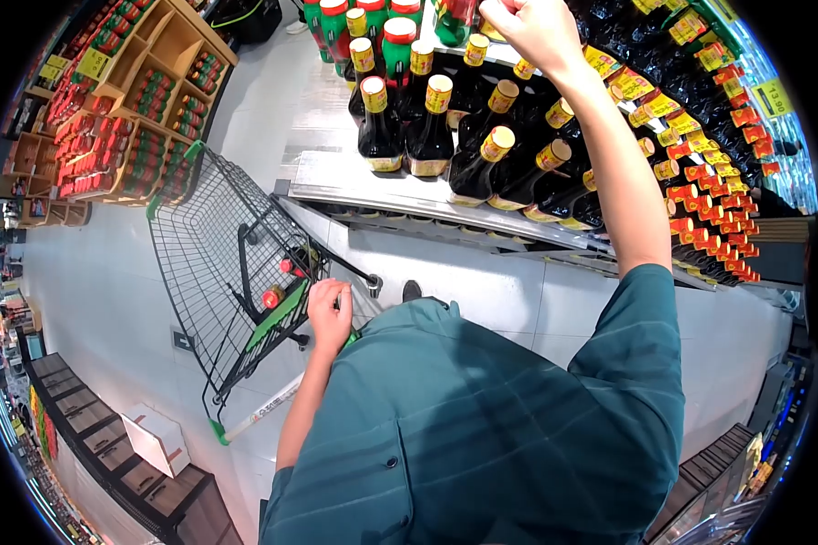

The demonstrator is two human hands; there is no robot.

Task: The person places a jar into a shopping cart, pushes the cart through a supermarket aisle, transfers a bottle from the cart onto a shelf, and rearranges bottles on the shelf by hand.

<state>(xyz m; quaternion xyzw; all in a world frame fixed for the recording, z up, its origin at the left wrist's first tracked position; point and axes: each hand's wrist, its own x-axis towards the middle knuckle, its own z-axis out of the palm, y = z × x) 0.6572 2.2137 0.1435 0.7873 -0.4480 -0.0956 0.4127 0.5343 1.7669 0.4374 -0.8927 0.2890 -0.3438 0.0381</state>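
My right hand [538,34] reaches up to the top edge of the view, its fingers curled beside a green container with a red top [454,20]. Whether it grips that container cannot be made out. Dark bottles with yellow caps [430,132] stand on the shelf below and to the left of it. My left hand [330,309] is closed with curled fingers, near the green handle side of a wire shopping cart [204,236]. What it holds, if anything, is hidden. Red-capped items [274,297] lie in the cart.
Rows of bottles with yellow and red labels [700,204] line the shelf to the right. Wooden shelves [168,45] with red and green jars stand at the upper left. Grey floor [91,295] and a white box [154,439] lie to the left.
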